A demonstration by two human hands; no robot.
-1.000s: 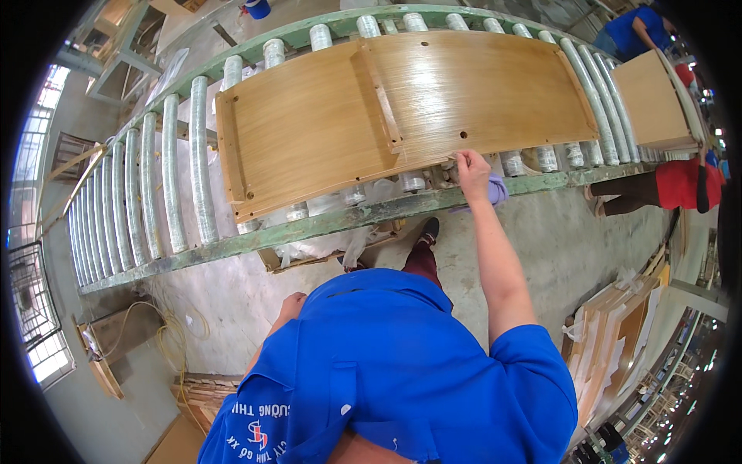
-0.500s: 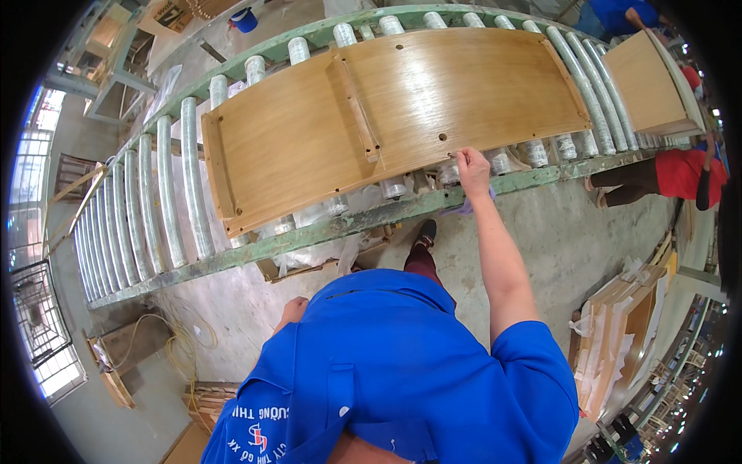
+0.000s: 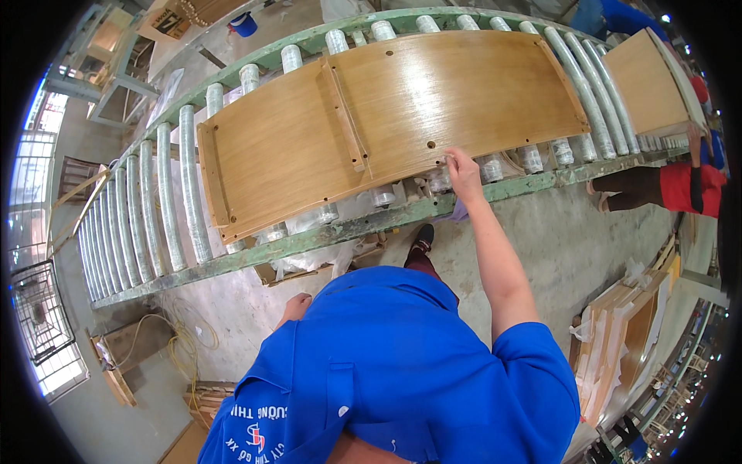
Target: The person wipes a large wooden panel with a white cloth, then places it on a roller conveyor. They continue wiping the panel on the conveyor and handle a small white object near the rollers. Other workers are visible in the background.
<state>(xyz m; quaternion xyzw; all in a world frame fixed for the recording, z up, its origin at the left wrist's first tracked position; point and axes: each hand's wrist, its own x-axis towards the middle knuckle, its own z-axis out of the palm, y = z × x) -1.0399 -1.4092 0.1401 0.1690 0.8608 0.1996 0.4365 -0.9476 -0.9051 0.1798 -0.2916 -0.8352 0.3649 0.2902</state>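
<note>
A long varnished wooden panel [image 3: 402, 100] lies across the rollers of a green-framed conveyor. It has a wooden cross strip [image 3: 344, 116] near its middle, a strip at each end and several dark holes. My right hand [image 3: 465, 178] is closed at the panel's near edge, beside a hole, with thumb and fingers pinched together. The fingertips are partly hidden from me. A purple cloth [image 3: 461, 210] hangs at the rail just below this hand. My left hand [image 3: 297, 307] hangs low beside my blue shirt, away from the panel; most of its fingers are hidden.
The green conveyor rail [image 3: 348, 220] runs between me and the panel. Bare rollers [image 3: 193, 185] continue to the left. A wooden case [image 3: 645, 81] stands on the right, with a person in red [image 3: 684, 188] beside it. Wrapped boards [image 3: 618, 340] are stacked at lower right; a yellow hose [image 3: 182, 340] lies left.
The panel has shifted slightly left and turned a little on the rollers. My right hand has moved left with its near edge. My left hand has barely moved.
</note>
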